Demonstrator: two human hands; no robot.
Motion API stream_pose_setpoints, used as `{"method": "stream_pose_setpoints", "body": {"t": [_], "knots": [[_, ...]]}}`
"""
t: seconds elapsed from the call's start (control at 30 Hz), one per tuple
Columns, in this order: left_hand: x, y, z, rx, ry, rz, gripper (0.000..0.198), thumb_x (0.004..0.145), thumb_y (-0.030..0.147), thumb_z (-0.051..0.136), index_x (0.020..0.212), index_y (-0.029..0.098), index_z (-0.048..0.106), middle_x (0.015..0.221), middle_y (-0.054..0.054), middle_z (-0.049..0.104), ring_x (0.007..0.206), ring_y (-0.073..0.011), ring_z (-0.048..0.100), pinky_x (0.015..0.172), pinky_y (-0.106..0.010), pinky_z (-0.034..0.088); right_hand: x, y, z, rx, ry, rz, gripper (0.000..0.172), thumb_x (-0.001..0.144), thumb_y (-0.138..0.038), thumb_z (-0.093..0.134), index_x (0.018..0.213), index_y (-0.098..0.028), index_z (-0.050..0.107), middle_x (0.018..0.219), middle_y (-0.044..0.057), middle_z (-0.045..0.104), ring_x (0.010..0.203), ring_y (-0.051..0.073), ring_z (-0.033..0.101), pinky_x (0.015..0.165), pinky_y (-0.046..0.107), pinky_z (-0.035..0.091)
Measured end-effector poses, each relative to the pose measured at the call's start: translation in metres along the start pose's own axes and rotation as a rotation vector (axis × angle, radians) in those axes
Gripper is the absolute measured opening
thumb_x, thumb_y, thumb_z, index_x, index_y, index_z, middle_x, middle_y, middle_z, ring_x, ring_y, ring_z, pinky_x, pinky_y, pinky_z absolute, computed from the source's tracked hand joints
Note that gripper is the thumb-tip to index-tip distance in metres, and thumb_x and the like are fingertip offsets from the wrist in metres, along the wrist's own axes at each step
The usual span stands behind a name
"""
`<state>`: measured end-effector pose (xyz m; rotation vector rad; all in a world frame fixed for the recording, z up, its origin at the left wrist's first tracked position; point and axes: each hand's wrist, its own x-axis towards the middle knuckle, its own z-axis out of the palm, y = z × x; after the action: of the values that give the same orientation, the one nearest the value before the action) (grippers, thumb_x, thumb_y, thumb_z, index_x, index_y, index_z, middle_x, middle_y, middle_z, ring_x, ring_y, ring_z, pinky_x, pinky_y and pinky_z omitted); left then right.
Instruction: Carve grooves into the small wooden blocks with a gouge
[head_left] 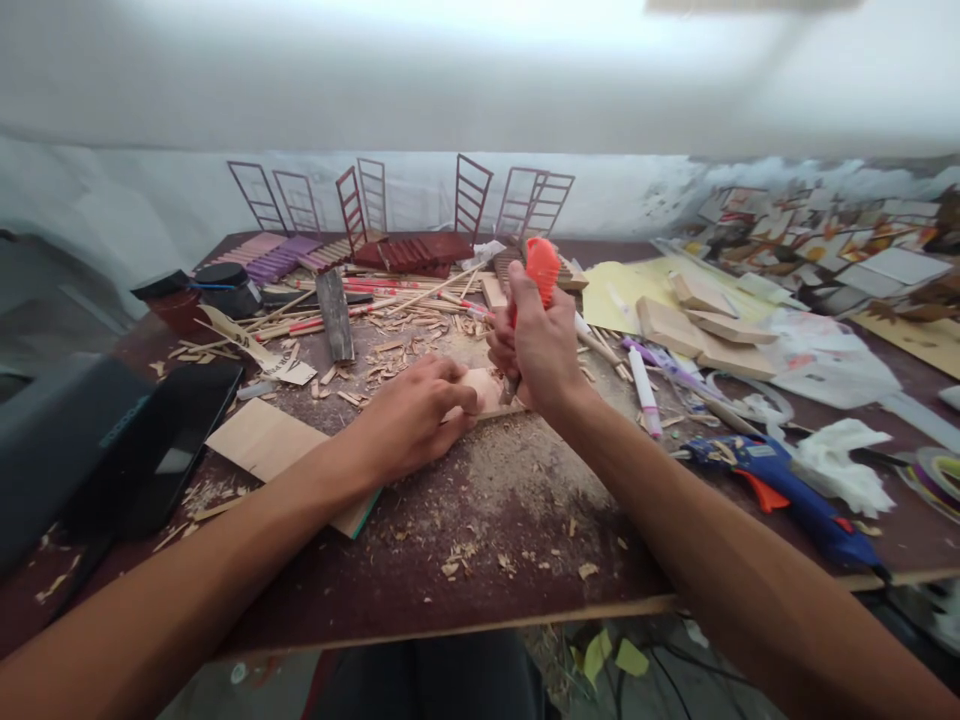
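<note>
So the table (420, 585) has a dark reddish-brown top with a paler front edge, and it's littered with wood shavings (405, 355) and fine dust, loads of it around the hands. Behind it there's a whitish sheet (600, 200), with a blurry bright expanse above. Little ladder-like frames (471, 198) stand along the back, some of them dark red. Over on the right there's a blue glue gun (795, 490) with an orange trigger, plus some pale wood blocks (667, 325) by a yellow sheet (604, 290)

The small wood piece (484, 382) is mid-table between the two hands: pale, flat and partly covered by fingers. The left hand (424, 415) has its fingers bent and bunched on the left end of it, can't tell if they're pinching it or just pressing down. The right hand (536, 335) is wrapped in a fist around an orange-handled tool (541, 262), its tip pointing down at the wood's right end

Containers: a reddish jar (176, 315) with a dark lid and a dark jar (229, 295) sit together at the back left, can't see inside either. A clear plastic bag (832, 360) lies crumpled on the right, contents too blurry to tell
</note>
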<state>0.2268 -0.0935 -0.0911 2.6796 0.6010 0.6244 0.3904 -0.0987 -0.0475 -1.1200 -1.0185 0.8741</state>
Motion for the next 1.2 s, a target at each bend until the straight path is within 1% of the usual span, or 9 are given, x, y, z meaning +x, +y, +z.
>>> {"method": "stream_pose_setpoints", "body": {"t": [0.13, 0.27, 0.37, 0.47, 0.63, 0.73, 0.9, 1.07, 1.2], "knots": [[-0.001, 0.001, -0.001, 0.003, -0.005, -0.011, 0.017, 0.098, 0.022, 0.057, 0.097, 0.020, 0.073, 0.117, -0.011, 0.067, 0.114, -0.0242, 0.061, 0.103, -0.044, 0.049, -0.002, -0.009, -0.006, 0.035, -0.055, 0.145, 0.049, 0.093, -0.060, 0.061, 0.074, -0.026, 0.030, 0.048, -0.010, 0.026, 0.036, 0.006, 0.019, 0.038, 0.027, 0.012], [-0.002, 0.004, -0.002, 0.069, -0.018, -0.017, 0.021, 0.101, 0.025, 0.052, 0.100, 0.019, 0.072, 0.120, -0.012, 0.066, 0.117, -0.0261, 0.059, 0.104, -0.046, 0.049, -0.006, -0.018, -0.017, 0.081, -0.039, 0.070, 0.047, 0.088, -0.060, 0.067, 0.075, -0.027, 0.035, 0.047, -0.010, 0.024, 0.037, 0.007, 0.016, 0.039, 0.030, 0.008], [-0.003, 0.003, -0.003, 0.121, 0.002, -0.066, 0.027, 0.102, 0.034, 0.053, 0.117, 0.018, 0.070, 0.118, -0.013, 0.066, 0.115, -0.0283, 0.059, 0.104, -0.049, 0.049, -0.007, -0.021, -0.020, 0.081, -0.049, 0.063, 0.047, 0.088, -0.065, 0.063, 0.078, -0.027, 0.037, 0.047, -0.010, 0.024, 0.039, 0.008, 0.014, 0.040, 0.032, 0.009], [-0.002, 0.001, -0.004, 0.151, 0.004, -0.129, 0.041, 0.100, 0.038, 0.058, 0.136, 0.018, 0.062, 0.113, -0.012, 0.067, 0.110, -0.0291, 0.059, 0.101, -0.051, 0.051, -0.006, -0.023, -0.018, 0.089, -0.123, 0.078, 0.045, 0.090, -0.066, 0.059, 0.078, -0.027, 0.039, 0.047, -0.010, 0.024, 0.038, 0.008, 0.014, 0.040, 0.032, 0.009], [0.001, 0.007, -0.008, 0.132, 0.060, -0.096, 0.054, 0.093, 0.033, 0.070, 0.143, 0.014, 0.057, 0.123, -0.014, 0.060, 0.112, -0.0277, 0.058, 0.101, -0.048, 0.052, -0.002, -0.033, -0.012, 0.084, -0.190, 0.081, 0.045, 0.091, -0.064, 0.060, 0.077, -0.027, 0.040, 0.047, -0.009, 0.023, 0.038, 0.008, 0.015, 0.040, 0.030, 0.008], [0.001, 0.015, -0.010, 0.085, 0.100, -0.122, 0.056, 0.085, 0.023, 0.078, 0.136, 0.010, 0.059, 0.124, -0.014, 0.059, 0.108, -0.0266, 0.061, 0.095, -0.045, 0.055, 0.003, -0.042, -0.004, 0.070, -0.234, 0.109, 0.044, 0.097, -0.061, 0.054, 0.075, -0.026, 0.039, 0.048, -0.008, 0.024, 0.039, 0.008, 0.016, 0.039, 0.029, 0.009], [-0.002, 0.018, -0.013, -0.028, 0.212, -0.125, 0.020, 0.087, 0.022, 0.075, 0.106, 0.017, 0.069, 0.110, -0.006, 0.064, 0.094, -0.0198, 0.065, 0.085, -0.037, 0.054, 0.006, -0.047, 0.014, 0.030, -0.267, 0.106, 0.048, 0.096, -0.064, 0.055, 0.073, -0.025, 0.038, 0.048, -0.008, 0.025, 0.038, 0.007, 0.017, 0.038, 0.027, 0.010], [-0.004, 0.013, -0.013, -0.116, 0.187, -0.043, 0.010, 0.092, 0.021, 0.072, 0.096, 0.019, 0.063, 0.091, 0.000, 0.071, 0.080, -0.0135, 0.065, 0.073, -0.029, 0.047, 0.004, -0.044, 0.016, 0.041, -0.256, 0.090, 0.056, 0.089, -0.071, 0.063, 0.071, -0.025, 0.036, 0.048, -0.010, 0.025, 0.038, 0.006, 0.018, 0.037, 0.026, 0.010], [-0.004, 0.014, -0.014, -0.107, 0.168, -0.047, 0.011, 0.092, 0.022, 0.071, 0.091, 0.019, 0.061, 0.089, 0.000, 0.071, 0.077, -0.0123, 0.063, 0.069, -0.027, 0.044, 0.001, -0.045, 0.011, 0.070, -0.249, 0.051, 0.060, 0.083, -0.076, 0.065, 0.071, -0.025, 0.037, 0.049, -0.010, 0.026, 0.038, 0.006, 0.018, 0.036, 0.026, 0.011]]}}
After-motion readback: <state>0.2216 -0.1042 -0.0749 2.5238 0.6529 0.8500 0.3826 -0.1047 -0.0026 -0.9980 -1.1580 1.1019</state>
